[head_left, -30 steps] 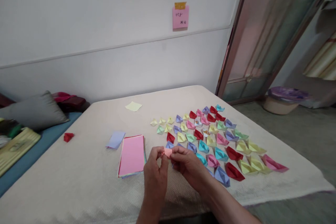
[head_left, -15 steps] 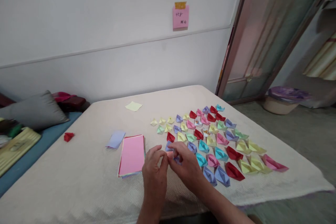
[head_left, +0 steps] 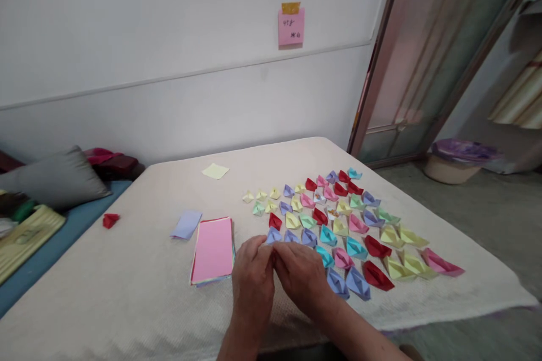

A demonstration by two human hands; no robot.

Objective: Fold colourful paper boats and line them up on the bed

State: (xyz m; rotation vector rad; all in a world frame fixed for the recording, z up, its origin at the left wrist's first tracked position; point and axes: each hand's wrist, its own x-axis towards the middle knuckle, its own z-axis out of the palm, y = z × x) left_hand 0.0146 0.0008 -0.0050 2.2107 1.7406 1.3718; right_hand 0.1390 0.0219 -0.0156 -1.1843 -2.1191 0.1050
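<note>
My left hand [head_left: 254, 273] and my right hand [head_left: 300, 273] meet at the fingertips over the near part of the covered surface. Both are closed, and whatever lies between the fingers is hidden. Left of them lies a stack of paper [head_left: 213, 251] with a pink sheet on top. Beyond and right of my hands stand several rows of small folded paper boats in many colours, among them a red boat [head_left: 377, 276], a blue boat [head_left: 358, 284] and a pink boat [head_left: 442, 263].
A light purple paper [head_left: 186, 224] lies beside the stack, a pale yellow paper [head_left: 215, 171] farther back. A crumpled red paper piece [head_left: 110, 220] is at the left. A grey pillow [head_left: 57, 177] and a lidded bin [head_left: 455, 161] are off the cream-covered surface [head_left: 139, 271].
The fingers of both hands have folded down and drawn together, and the orange-pink paper that showed between them is now hidden. More purple boats show behind my hands.
</note>
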